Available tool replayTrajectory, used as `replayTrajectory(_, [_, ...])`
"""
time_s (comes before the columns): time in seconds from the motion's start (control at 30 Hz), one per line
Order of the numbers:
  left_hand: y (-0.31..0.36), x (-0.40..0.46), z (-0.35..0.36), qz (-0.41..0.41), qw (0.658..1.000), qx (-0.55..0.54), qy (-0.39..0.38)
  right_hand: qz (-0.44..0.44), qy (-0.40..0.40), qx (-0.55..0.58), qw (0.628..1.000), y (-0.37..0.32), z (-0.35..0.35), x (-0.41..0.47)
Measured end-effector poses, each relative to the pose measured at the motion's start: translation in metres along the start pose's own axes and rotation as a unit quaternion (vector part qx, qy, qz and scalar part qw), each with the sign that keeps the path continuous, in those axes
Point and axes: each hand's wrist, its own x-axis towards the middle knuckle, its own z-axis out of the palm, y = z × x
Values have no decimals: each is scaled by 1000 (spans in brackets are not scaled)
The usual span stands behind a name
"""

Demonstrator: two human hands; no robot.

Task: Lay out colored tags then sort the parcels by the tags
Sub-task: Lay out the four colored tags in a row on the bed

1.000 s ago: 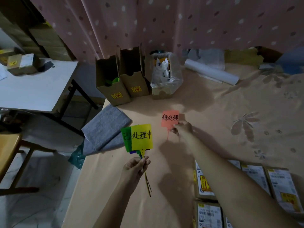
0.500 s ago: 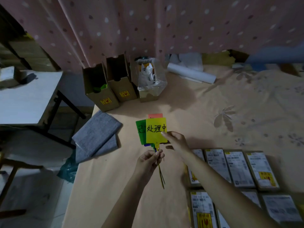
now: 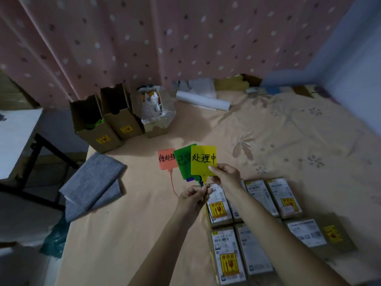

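Note:
An orange-red tag (image 3: 165, 162) with black writing lies flat on the peach bedsheet (image 3: 127, 234). My left hand (image 3: 193, 196) pinches the stems of a fan of tags: a yellow tag (image 3: 203, 162) in front, a green tag (image 3: 183, 165) behind it, and a blue-purple one (image 3: 191, 179) barely showing. My right hand (image 3: 223, 174) pinches the lower right corner of the yellow tag. Several labelled cardboard parcels (image 3: 261, 197) lie in rows on the sheet at the right, under my right forearm.
Three open cardboard boxes (image 3: 99, 129) stand at the bed's far left edge, one lined with a plastic bag (image 3: 156, 112). A folded grey cloth (image 3: 92, 182) hangs over the left edge. A white roll (image 3: 203, 100) lies by the dotted curtain. A white table (image 3: 16, 139) stands left.
My right hand left the orange-red tag lying on the sheet, came back and took the yellow tag's corner. The view swung right, showing more parcels.

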Motion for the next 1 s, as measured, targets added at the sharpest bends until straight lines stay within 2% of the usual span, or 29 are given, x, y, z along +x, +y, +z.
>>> replayTrajectory(0.27, [-33,33,60,19,1000,12,20,5,-36,-3,999,-20,-68,45])
replayTrajectory(0.4, [-61,53,105,46,997,13,57,-79,-72,-129,986,-37,-114,76])
replayTrajectory(0.53, [-84,77,143,57,993,-7,100,-146,-162,-197,956,-63,-158,103])
replayTrajectory(0.63, [-88,86,168,70,991,-4,112,-116,-204,-178,956,-80,-177,111])
replayTrajectory(0.73, [-91,91,192,77,990,0,120,-53,-219,-101,969,-91,-188,120])
replayTrajectory(0.8, [-87,95,198,80,989,-8,125,-29,-197,-43,979,-95,-188,128])
replayTrajectory(0.9, [-81,98,190,94,984,5,150,-14,-112,25,993,-104,-183,158])
replayTrajectory(1.0, [-77,88,166,100,985,13,143,-14,-58,25,998,-112,-178,191])
